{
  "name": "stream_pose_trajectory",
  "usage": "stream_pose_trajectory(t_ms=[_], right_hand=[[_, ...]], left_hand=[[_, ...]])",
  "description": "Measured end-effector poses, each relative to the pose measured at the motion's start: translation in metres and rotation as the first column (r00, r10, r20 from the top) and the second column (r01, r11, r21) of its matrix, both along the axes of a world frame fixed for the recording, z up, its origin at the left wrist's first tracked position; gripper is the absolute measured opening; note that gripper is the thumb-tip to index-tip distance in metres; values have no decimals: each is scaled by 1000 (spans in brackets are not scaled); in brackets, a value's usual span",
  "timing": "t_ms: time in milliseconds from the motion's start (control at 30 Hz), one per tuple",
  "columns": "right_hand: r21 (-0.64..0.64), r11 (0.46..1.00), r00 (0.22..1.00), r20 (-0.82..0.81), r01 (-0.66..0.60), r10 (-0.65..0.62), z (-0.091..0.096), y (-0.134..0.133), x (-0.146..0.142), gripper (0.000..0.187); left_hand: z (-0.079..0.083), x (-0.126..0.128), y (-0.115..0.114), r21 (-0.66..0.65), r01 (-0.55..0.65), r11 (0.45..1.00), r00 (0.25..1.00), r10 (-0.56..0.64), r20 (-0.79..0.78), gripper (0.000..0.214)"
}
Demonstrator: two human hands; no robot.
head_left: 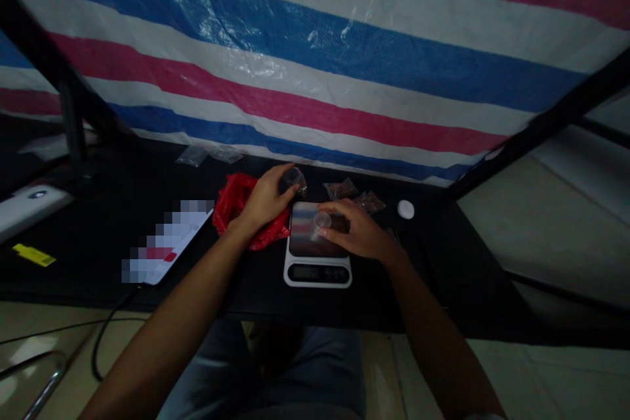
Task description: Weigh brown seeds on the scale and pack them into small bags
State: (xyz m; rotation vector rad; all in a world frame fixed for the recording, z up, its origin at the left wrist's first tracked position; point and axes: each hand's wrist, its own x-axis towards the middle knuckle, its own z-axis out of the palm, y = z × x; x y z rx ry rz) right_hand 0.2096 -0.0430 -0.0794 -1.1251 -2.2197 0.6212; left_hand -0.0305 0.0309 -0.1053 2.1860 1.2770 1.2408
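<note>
My left hand (266, 198) grips a small clear container (294, 180) with dark contents, and it rests just above a crumpled red plastic bag (235, 205). My right hand (357, 230) holds a small clear plastic cup (322, 224) by its side, low over the glossy platform of a white-rimmed digital kitchen scale (317, 272). I cannot tell whether the cup touches the platform. The scale's display is dark and unreadable. Two small clear bags with reddish-brown contents (339, 188) lie just beyond the scale.
The black table (457, 275) also holds a white round object (405, 209), a phone with a pixelated screen (170, 243) and its cable, and a yellow tag (33, 254). A striped plastic tarp (315, 65) hangs behind, and black frame bars cross both sides.
</note>
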Motion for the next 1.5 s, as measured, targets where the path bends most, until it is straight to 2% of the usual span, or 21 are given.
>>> stream_pose_trajectory(t_ms=[133,233,333,433,533,667,767,933,1033,1167,1300,1400,1500], right_hand=[[9,1000,1000,-9,-2,2,1,0,1,34],[18,1000,1000,-25,9,-9,2,1,1,28],[13,999,998,-54,44,-43,1,3,2,25],[13,997,995,-67,70,-69,-1,4,2,23],[20,997,996,-61,71,-70,-1,4,2,21],[26,997,996,-57,73,-71,0,4,2,20],[20,997,996,-55,76,-75,-1,5,2,21],[16,996,994,-66,87,-85,-3,6,5,21],[17,996,994,-70,85,-83,-2,7,5,20],[19,996,994,-72,82,-80,0,6,5,21],[14,997,995,-57,77,-77,1,4,3,19],[19,997,995,-64,77,-76,1,4,2,19],[34,997,996,-63,66,-64,0,5,1,18]], left_hand=[[12,-4,-8,-11,-29,1000,999,29,26,47],[25,-18,-15,4,-87,996,996,87,1,38],[34,-44,-19,-149,-132,980,984,111,-142,32],[35,-71,-18,-329,-103,939,943,-13,-331,27],[29,-83,-17,-409,-38,912,923,-125,-363,35],[24,-74,-21,-456,122,882,909,-283,-305,45],[27,-66,-28,-453,141,880,888,-315,-334,53],[35,-68,-39,-442,79,893,860,-285,-422,55],[37,-72,-44,-425,19,905,854,-235,-464,46],[38,-76,-50,-468,-119,876,811,-185,-554,30],[39,-73,-55,-483,-236,843,739,-168,-653,36],[37,-69,-57,-459,-214,862,704,-189,-685,37],[35,-67,-56,-470,-164,867,719,-221,-659,32]])
